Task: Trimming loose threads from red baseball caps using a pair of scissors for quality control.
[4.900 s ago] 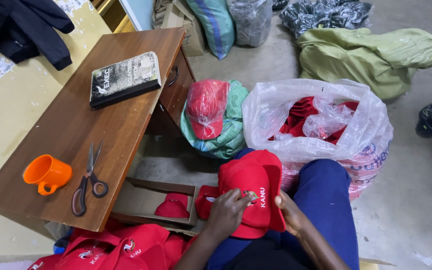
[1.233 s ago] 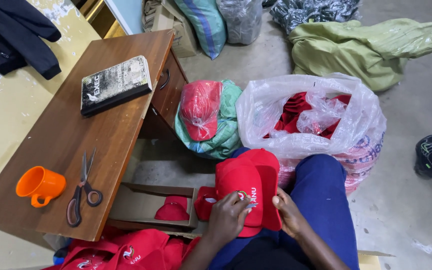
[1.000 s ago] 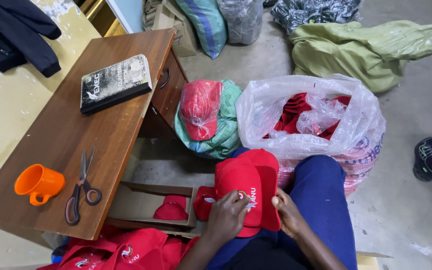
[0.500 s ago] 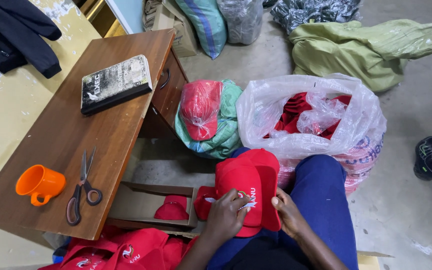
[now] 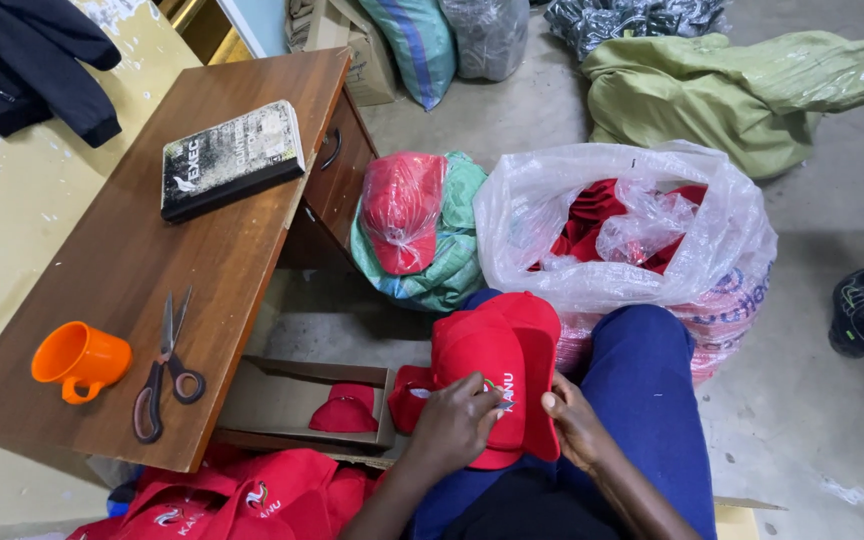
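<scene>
Cap: red cap (image 5: 492, 360) lies on the person's lap, near centre, crown up, printed front facing the camera.
Left hand: left hand (image 5: 457, 425) curled over the cap front, fingertips pinched on something small and pale at the print; what it pinches is too small to tell.
Right hand: right hand (image 5: 574, 428) partly closed, thumb and fingers gripping the cap's right edge.
Table: wooden table (image 5: 102, 300) on the left carries orange mug (image 5: 77, 360), scissors (image 5: 162, 365), dark book (image 5: 230, 158).
Surroundings: clear plastic bag (image 5: 642, 235) of red caps just beyond the knees.
Risk: judged likely that the cap slides off the lap if the right grip slackens, and the pinched piece could tear the print if pulled hard.
</scene>
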